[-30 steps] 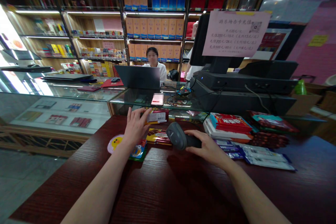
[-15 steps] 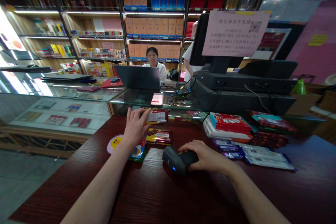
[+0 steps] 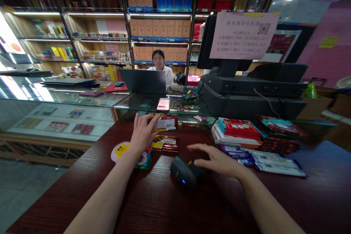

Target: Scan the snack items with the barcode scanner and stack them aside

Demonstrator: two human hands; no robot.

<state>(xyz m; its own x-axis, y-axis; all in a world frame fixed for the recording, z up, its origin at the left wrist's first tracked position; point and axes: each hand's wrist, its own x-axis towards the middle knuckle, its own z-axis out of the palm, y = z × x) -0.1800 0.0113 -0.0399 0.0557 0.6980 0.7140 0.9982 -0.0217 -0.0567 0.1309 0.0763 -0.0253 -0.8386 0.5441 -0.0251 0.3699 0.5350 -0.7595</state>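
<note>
My left hand [image 3: 143, 131] grips the left end of a chocolate bar [image 3: 168, 122] in a red and yellow wrapper, its barcode side up. The fingertips are partly hidden. A second chocolate bar [image 3: 166, 143] lies flat just below it. Under my left forearm sit a pack with a yellow duck [image 3: 120, 150] and a blue and green pack [image 3: 145, 159], both partly covered. A black barcode scanner [image 3: 183, 172] with a lit blue light rests on the dark wooden counter. Above its handle hovers my right hand [image 3: 212, 159], open, fingers apart.
To the right are stacked red and white boxes [image 3: 240, 130], purple and white packets [image 3: 274, 161] and brown bags [image 3: 282, 144]. A monitor with a paper sign [image 3: 244, 36] stands behind. Past the glass case, a person in white [image 3: 168, 75] sits behind a laptop [image 3: 144, 81].
My right hand has let go of the scanner and lifted with its fingers spread. The scanner now lies on the counter. My left hand and the chocolate bar have shifted slightly.
</note>
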